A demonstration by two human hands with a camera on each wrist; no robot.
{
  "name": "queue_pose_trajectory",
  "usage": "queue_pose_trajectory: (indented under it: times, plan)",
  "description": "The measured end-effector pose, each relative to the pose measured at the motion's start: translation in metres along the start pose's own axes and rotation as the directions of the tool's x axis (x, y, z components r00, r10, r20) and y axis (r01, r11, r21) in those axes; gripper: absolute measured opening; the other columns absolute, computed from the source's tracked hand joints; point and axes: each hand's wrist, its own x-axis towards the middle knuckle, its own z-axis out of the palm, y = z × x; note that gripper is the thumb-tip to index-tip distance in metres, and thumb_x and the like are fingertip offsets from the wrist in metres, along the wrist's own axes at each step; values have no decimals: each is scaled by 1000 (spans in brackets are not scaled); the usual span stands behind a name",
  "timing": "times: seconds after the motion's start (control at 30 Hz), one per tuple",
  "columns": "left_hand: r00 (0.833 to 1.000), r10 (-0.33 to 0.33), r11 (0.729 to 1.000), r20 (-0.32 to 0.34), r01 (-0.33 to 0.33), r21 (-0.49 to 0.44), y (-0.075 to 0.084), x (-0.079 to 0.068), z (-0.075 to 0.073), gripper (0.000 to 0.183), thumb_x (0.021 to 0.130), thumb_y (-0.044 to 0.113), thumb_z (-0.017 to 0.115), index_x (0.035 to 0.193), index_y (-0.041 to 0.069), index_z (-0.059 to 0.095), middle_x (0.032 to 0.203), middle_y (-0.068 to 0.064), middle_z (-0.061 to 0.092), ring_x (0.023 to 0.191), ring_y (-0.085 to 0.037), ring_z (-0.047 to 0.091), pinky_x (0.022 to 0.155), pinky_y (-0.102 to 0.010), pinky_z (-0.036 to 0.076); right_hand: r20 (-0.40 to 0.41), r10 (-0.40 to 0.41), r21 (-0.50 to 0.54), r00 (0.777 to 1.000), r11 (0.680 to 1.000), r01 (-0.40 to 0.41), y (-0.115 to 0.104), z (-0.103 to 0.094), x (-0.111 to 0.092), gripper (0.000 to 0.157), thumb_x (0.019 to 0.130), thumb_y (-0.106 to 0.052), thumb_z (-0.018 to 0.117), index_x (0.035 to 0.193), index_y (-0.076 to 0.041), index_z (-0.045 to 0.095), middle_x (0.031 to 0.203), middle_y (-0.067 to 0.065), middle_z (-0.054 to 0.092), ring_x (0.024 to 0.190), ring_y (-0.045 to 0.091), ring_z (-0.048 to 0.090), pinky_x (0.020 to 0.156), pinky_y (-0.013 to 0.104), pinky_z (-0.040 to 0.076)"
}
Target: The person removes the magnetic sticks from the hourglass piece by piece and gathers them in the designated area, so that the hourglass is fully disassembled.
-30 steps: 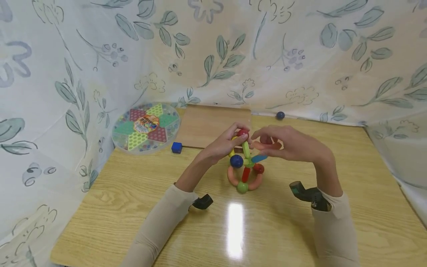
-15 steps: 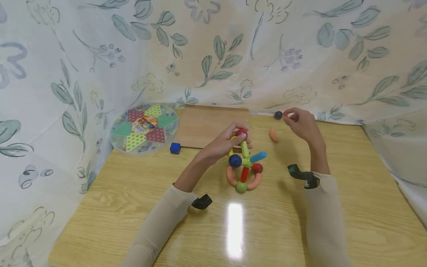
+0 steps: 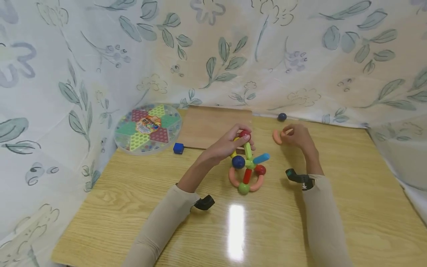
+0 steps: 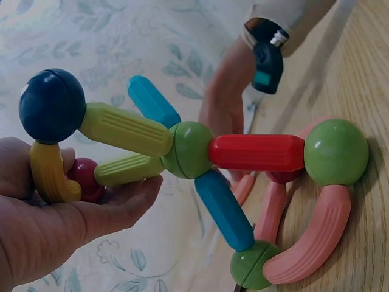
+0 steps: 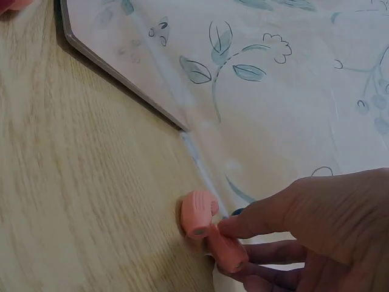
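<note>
My left hand grips the top of a magnetic stick-and-ball frame by its red ball. In the left wrist view, green balls join red, blue and lime sticks, with a dark blue ball at one end. Curved pink sticks form its base on the table. Farther right, my right hand pinches a loose curved pink stick between thumb and fingers. Another curved pink stick lies right against it on the table.
A dark blue ball lies near the back edge, beyond my right hand. Behind the frame is a flat wooden board, with a blue cube at its near left. A round Chinese checkers board lies back left. Patterned cloth hangs behind.
My right hand has left the frame, swung back right toward the dark blue ball, then come down beside the loose pink sticks. The left hand keeps its grip on the frame.
</note>
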Motion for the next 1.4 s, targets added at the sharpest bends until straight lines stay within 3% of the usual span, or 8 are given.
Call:
queue_pose_trajectory:
  times: [0.2, 0.4, 0.53, 0.67, 0.8, 0.97, 1.17, 1.4]
  plan:
    - [1000, -4, 1000, -16, 4, 9, 1, 0, 0, 29, 112, 18, 45, 140, 10, 42, 115, -12, 59, 120, -41, 68, 102, -45, 59, 59, 48, -31, 997, 998, -47, -8, 2, 3, 45, 102, -27, 62, 132, 6, 61, 125, 38, 64, 112, 50, 65, 88, 52, 55]
    - [1000, -14, 1000, -9, 14, 10, -1, 2, 2, 29, 112, 18, 45, 140, 11, 41, 116, -11, 58, 108, -22, 71, 104, -47, 58, 50, 47, -63, 998, 997, -44, -13, 7, 3, 48, 95, -21, 68, 131, 9, 59, 118, 38, 69, 102, 47, 70, 74, 35, 54]
    - [1000, -20, 1000, -12, 20, -10, -1, 1, 3, 30, 113, 19, 45, 141, 10, 39, 116, -11, 58, 109, -23, 71, 109, -52, 55, 29, 51, -67, 998, 997, -49, -16, 10, 1, 49, 93, -21, 70, 128, 10, 60, 116, 37, 69, 99, 44, 70, 72, 31, 51]
    - [999, -41, 999, -19, 41, -31, -2, 1, 5, 31, 113, 20, 42, 143, 12, 37, 115, -12, 60, 114, -28, 71, 110, -48, 54, 36, 73, -84, 997, 994, -70, -19, 10, -1, 51, 97, -24, 66, 133, 12, 56, 122, 38, 65, 105, 46, 66, 82, 46, 55]
    - [999, -49, 997, -24, 47, -55, -1, 0, 5, 33, 115, 21, 39, 145, 12, 33, 113, -13, 62, 111, -24, 71, 112, -48, 53, 40, 68, -102, 997, 993, -63, -29, 0, -6, 55, 104, -29, 60, 139, 13, 51, 130, 40, 58, 114, 51, 60, 95, 61, 51]
    - [996, -78, 990, -36, 74, -120, -1, -1, 6, 35, 115, 25, 37, 147, 14, 29, 111, -12, 62, 108, -21, 72, 114, -51, 50, 49, 17, -63, 999, 998, -14, -47, -13, -13, 56, 104, -33, 63, 140, 9, 54, 126, 37, 62, 111, 48, 63, 90, 59, 53]
    - [996, -80, 987, -34, 75, -145, 0, 0, 7, 33, 115, 24, 36, 146, 16, 26, 111, -9, 59, 127, -37, 68, 116, -54, 47, 65, -99, 36, 993, 995, 97, -77, -24, -21, 47, 105, -32, 62, 136, 3, 61, 128, 32, 66, 116, 48, 67, 98, 62, 54]
    - [998, -64, 991, -8, 62, -120, 0, -1, 7, 36, 115, 24, 35, 148, 17, 21, 131, -22, 60, 135, -41, 62, 116, -52, 48, 161, -254, 162, 954, 960, 228, -123, -29, -43, 37, 106, -31, 62, 137, -10, 64, 124, 16, 71, 105, 31, 69, 76, 36, 57]
